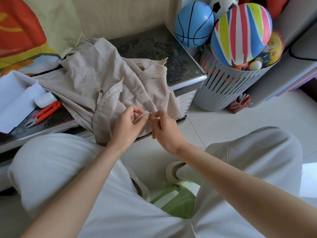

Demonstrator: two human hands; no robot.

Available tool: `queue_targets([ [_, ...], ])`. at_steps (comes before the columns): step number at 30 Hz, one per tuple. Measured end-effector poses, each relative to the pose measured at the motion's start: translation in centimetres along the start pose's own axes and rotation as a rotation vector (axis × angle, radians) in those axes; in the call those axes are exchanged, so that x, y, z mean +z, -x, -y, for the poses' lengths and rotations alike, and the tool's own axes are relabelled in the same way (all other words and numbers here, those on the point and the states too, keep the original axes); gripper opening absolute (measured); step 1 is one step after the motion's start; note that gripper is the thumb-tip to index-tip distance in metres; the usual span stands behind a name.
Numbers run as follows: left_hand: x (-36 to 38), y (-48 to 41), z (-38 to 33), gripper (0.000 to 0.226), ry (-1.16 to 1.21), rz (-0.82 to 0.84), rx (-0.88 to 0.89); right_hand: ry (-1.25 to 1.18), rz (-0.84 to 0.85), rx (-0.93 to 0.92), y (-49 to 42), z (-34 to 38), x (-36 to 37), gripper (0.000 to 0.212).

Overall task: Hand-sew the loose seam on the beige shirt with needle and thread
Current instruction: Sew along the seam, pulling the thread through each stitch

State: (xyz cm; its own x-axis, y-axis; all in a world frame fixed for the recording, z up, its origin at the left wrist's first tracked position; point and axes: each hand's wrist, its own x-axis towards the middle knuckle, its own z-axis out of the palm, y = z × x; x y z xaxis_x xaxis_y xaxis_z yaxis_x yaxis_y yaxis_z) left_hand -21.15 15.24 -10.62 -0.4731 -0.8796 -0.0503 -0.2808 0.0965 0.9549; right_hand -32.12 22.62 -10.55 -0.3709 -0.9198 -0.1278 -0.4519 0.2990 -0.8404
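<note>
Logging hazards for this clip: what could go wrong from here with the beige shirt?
The left hand and right hand pinch one fold of the beige fabric shirt fingertip to fingertip. The needle is too small to see, so a prick is possible. The shirt overhangs the dark glass-topped table edge and may slide off.

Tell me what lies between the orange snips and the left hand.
In the head view, the beige shirt fills that stretch: its stitched edge hangs off the table between the orange snips and the left hand.
</note>
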Motion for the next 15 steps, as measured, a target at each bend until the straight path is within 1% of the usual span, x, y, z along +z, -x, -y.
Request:
queue_targets([
  [3,0.03,0.04,0.16,0.014,-0.020,-0.015,-0.011,-0.036,0.002,-0.004,0.16,0.12,0.06,0.014],
  [9,-0.27,-0.12,0.21,0.022,-0.069,-0.076,0.025,-0.137,0.059,-0.035,0.44,0.29,-0.12,0.013],
  [11,-0.36,-0.17,0.36,0.022,-0.078,-0.095,0.019,-0.128,0.070,-0.050,0.58,0.18,-0.25,0.012],
  [15,-0.45,-0.36,0.53,0.021,-0.087,-0.118,0.005,-0.106,0.072,-0.087,0.85,-0.08,-0.45,0.020],
])
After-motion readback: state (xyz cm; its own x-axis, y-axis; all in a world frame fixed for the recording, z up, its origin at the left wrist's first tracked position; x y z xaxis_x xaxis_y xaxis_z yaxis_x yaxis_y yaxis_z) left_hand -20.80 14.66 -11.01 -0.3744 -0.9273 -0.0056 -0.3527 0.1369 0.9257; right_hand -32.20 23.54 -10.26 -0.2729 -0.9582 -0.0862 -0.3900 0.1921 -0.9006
